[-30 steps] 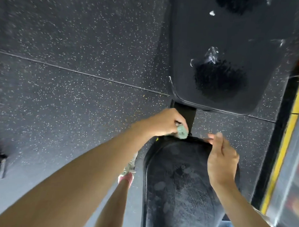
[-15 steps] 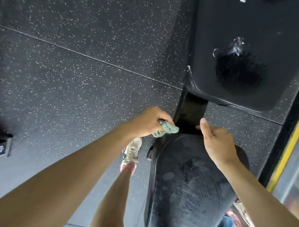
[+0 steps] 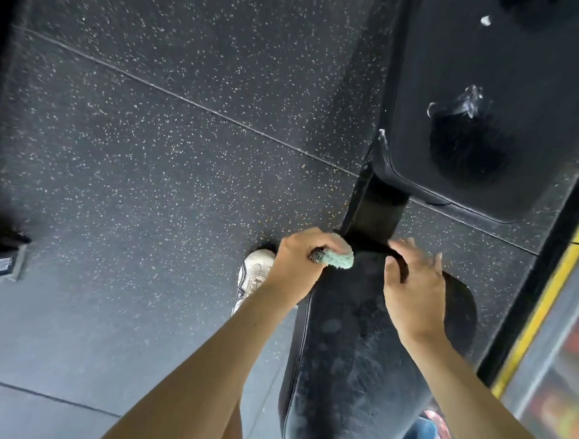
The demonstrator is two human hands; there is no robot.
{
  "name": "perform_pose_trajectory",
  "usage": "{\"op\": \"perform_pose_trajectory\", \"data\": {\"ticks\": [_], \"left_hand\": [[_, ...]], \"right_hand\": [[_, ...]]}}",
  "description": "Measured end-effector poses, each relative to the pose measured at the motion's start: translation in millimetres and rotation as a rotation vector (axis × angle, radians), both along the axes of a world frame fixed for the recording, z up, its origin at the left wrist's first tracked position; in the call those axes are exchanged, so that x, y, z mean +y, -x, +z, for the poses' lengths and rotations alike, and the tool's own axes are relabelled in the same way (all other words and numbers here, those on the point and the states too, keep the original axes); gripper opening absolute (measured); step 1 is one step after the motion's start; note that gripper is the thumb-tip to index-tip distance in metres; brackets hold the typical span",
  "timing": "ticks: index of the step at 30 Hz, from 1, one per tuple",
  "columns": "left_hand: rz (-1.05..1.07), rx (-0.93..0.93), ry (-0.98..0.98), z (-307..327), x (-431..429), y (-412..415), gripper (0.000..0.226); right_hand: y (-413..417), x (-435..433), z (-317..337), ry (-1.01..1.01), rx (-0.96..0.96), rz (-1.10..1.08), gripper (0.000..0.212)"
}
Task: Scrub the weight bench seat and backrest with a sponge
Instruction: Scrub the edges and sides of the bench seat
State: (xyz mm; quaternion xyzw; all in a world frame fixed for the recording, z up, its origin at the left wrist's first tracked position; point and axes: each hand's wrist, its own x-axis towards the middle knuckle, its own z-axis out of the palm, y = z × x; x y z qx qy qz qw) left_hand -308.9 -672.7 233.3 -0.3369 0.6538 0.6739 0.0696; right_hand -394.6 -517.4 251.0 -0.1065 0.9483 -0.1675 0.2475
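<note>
A black padded bench seat [image 3: 351, 371] runs from the bottom centre upward, its surface streaked with damp scrub marks. Beyond a black frame bar [image 3: 375, 209] lies the black backrest [image 3: 500, 79], with foam blobs and a dark wet patch on it. My left hand [image 3: 299, 263] grips a green sponge [image 3: 339, 258] at the seat's far left corner. My right hand [image 3: 414, 291] rests on the seat's far edge, fingers spread and blurred.
Dark speckled rubber floor [image 3: 152, 130] spreads to the left, with seams across it. My white shoe [image 3: 253, 277] stands left of the seat. A yellow-edged strip [image 3: 550, 297] borders the right side. A small dark object [image 3: 1, 260] sits at the far left edge.
My left hand has carried the sponge from the seat's far middle to its left corner. My right hand has shifted along the far edge. The view has drifted left.
</note>
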Motion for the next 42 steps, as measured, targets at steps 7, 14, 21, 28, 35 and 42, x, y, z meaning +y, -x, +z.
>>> {"op": "perform_pose_trajectory", "data": {"ticks": [7,14,21,28,35,42], "left_hand": [[-0.142,-0.101,-0.011,5,-24,-18,0.045],[0.203,-0.217,-0.015,7,19,-37,0.041],[0.246,-0.28,-0.022,12,49,-107,0.053],[0.469,-0.25,0.114,6,66,-80,0.045],[0.28,-0.346,0.132,7,113,-173,0.044],[0.35,-0.267,0.105,16,101,-161,0.04]], "right_hand": [[-37,7,14,-0.01,0.033,0.019,0.049],[-69,19,17,0.021,0.117,0.213,0.055],[-94,47,21,-0.031,0.181,0.519,0.054],[-126,87,22,-0.07,0.219,0.674,0.06],[-162,119,17,-0.065,0.238,0.659,0.056],[-177,143,14,-0.075,0.26,0.689,0.054]]}}
